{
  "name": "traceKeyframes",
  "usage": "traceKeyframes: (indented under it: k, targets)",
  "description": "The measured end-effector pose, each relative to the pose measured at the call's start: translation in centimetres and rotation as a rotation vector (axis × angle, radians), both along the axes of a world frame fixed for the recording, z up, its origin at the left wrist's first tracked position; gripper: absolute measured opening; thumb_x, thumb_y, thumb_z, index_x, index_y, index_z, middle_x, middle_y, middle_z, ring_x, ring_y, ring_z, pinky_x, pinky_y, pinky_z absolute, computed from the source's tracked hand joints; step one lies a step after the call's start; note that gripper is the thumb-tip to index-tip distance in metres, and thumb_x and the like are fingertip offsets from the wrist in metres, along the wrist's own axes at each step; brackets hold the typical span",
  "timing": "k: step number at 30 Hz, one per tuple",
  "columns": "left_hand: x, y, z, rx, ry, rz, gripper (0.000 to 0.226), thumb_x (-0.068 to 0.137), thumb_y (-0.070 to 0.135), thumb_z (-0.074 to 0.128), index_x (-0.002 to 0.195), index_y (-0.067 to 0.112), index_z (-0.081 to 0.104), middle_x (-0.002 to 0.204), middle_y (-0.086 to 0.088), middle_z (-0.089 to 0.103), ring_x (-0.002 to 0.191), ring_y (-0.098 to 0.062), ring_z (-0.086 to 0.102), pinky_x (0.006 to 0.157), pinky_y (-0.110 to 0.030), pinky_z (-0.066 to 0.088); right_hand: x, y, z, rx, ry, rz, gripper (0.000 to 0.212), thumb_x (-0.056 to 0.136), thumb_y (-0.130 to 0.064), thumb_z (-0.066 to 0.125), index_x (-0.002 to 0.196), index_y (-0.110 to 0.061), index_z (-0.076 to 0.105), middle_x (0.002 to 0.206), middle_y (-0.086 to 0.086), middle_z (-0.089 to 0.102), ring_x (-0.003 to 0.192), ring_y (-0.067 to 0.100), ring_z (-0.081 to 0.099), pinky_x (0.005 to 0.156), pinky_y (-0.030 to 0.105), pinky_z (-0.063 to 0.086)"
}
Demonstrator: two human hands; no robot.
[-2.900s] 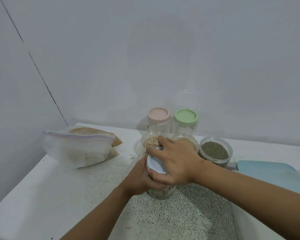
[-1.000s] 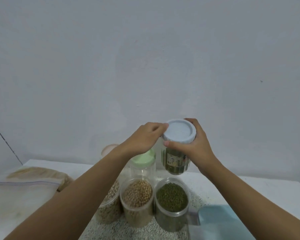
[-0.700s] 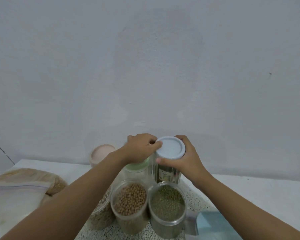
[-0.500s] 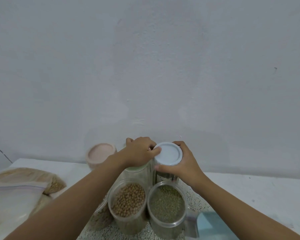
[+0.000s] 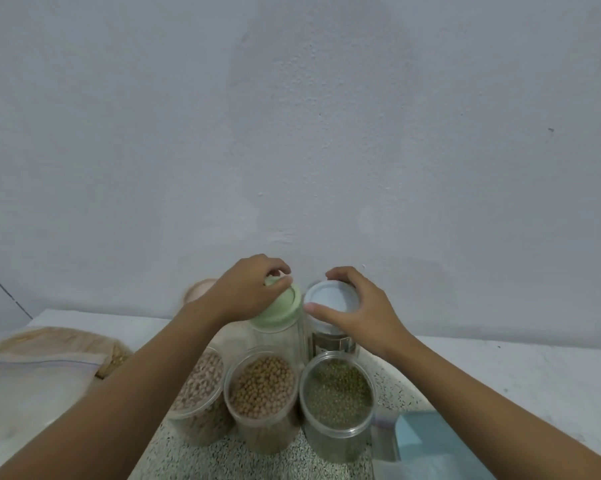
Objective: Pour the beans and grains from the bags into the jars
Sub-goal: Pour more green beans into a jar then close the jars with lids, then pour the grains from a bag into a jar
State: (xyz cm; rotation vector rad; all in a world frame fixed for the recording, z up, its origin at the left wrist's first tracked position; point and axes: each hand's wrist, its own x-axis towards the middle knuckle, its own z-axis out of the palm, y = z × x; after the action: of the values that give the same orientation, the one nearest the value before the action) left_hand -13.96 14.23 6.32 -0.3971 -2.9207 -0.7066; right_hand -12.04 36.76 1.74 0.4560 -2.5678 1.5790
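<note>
3 lidless clear jars point(image 5: 262, 436) stand nearly full: mottled, tan, green beans point(image 5: 339, 388).

Left arm: bare forearm point(image 5: 136, 382) enters at 7 o'clock and runs toward 1 o'clock. The left hand point(image 5: 247, 294) is knuckles up, its fingers curled down over a green lid point(image 5: 280, 308), and its fingertips and thumb meet near the lid's 12 o'clock edge. Right arm: bare forearm point(image 5: 482, 393) enters at 4 o'clock and runs toward 10 o'clock. The right hand point(image 5: 361, 311) arches over a white lid point(image 5: 332, 297), fingers curled round its rim from 12 to 3 o'clock, thumb point(image 5: 318, 310) pressed at 7 o'clock. Hands level, side by side, not touching.
</note>
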Motion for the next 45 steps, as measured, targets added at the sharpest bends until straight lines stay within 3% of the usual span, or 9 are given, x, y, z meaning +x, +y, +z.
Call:
traceKeyframes:
  k: [4,8,14,24,28,31,35,41,45]
  targets:
    - [0.7,-2.2,-0.2,-0.132,0.001,0.121,0.036,0.105,0.048,0.041,0.13,0.033,0.061,0.124,0.012,0.063,0.118,-0.013,0.054,0.105,-0.044,0.033,-0.1,-2.0,2.1,0.183,0.16,0.054,0.07,0.075,-0.066,0.078,0.132,-0.034,0.053,0.129,-0.017,0.057,0.12,0.004,0.051,0.099,0.028,0.044]
    - [1.5,-3.0,-0.5,-0.223,-0.039,0.195,0.04,0.105,0.051,0.031,0.126,0.038,0.063,0.115,0.017,0.064,0.111,-0.009,0.053,0.097,-0.044,0.023,-0.8,-4.3,3.2,0.518,0.182,0.171,0.089,0.074,-0.079,0.068,0.145,-0.033,0.04,0.139,-0.009,0.053,0.126,0.013,0.048,0.105,0.041,0.04]
    - [2.3,-3.1,-1.2,-0.233,-0.062,0.223,0.037,0.108,0.045,0.028,0.125,0.038,0.06,0.111,0.017,0.06,0.126,-0.009,0.042,0.112,-0.054,0.012,-1.4,-6.2,3.0,0.802,0.179,0.2,0.1,0.07,-0.081,0.07,0.148,-0.028,0.036,0.136,-0.006,0.055,0.12,0.02,0.054,0.103,0.044,0.036]
    - [2.6,-3.7,1.6,0.129,0.117,0.256,0.022,0.107,0.041,0.038,0.113,0.042,0.058,0.103,0.02,0.063,0.108,-0.002,0.052,0.109,-0.048,0.013,-1.0,-6.2,6.0,0.338,0.199,0.129,0.105,0.059,-0.063,0.09,0.148,-0.025,0.048,0.143,-0.008,0.055,0.128,0.013,0.052,0.109,0.04,0.044]
    - [4.3,-3.7,5.4,0.277,0.273,0.229,0.021,0.108,0.038,0.038,0.107,0.042,0.059,0.101,0.021,0.064,0.102,0.013,0.05,0.099,-0.037,0.018,0.8,-7.1,8.9,0.043,0.31,0.1,0.092,0.058,-0.061,0.088,0.137,-0.027,0.057,0.131,-0.011,0.059,0.12,0.009,0.055,0.102,0.041,0.05]
    - [6.3,-4.0,8.0,0.4,0.336,0.219,0.024,0.107,0.042,0.039,0.1,0.038,0.062,0.097,0.013,0.067,0.099,0.005,0.056,0.101,-0.042,0.027,2.7,-8.1,10.8,-0.062,0.398,0.078,0.08,0.06,-0.063,0.085,0.129,-0.032,0.06,0.127,-0.016,0.059,0.12,0.008,0.054,0.099,0.04,0.05]
    - [8.9,-5.2,9.4,0.565,0.28,0.151,0.043,0.091,0.063,0.035,0.096,0.032,0.064,0.09,0.004,0.065,0.089,-0.013,0.058,0.108,-0.057,0.036,5.4,-9.4,12.1,-0.16,0.374,0.099,0.064,0.065,-0.051,0.09,0.12,-0.032,0.064,0.121,-0.016,0.061,0.116,0.006,0.056,0.094,0.033,0.052]
    - [13.0,-8.6,8.3,0.702,0.123,0.058,0.041,0.105,0.052,0.041,0.091,0.016,0.056,0.081,0.009,0.053,0.077,-0.006,0.05,0.082,-0.034,0.039,8.6,-12.3,11.5,-0.242,0.242,0.194,0.047,0.064,-0.045,0.092,0.103,-0.032,0.069,0.117,-0.008,0.067,0.108,0.012,0.063,0.085,0.035,0.058]
    - [14.7,-12.3,6.0,0.715,-0.031,-0.008,0.056,0.093,0.073,0.037,0.103,0.024,0.061,0.098,0.008,0.066,0.098,-0.011,0.062,0.103,-0.044,0.045,10.4,-14.4,10.3,-0.224,0.194,0.246,0.045,0.067,-0.036,0.094,0.105,-0.028,0.071,0.115,-0.005,0.067,0.108,0.012,0.063,0.083,0.033,0.058]
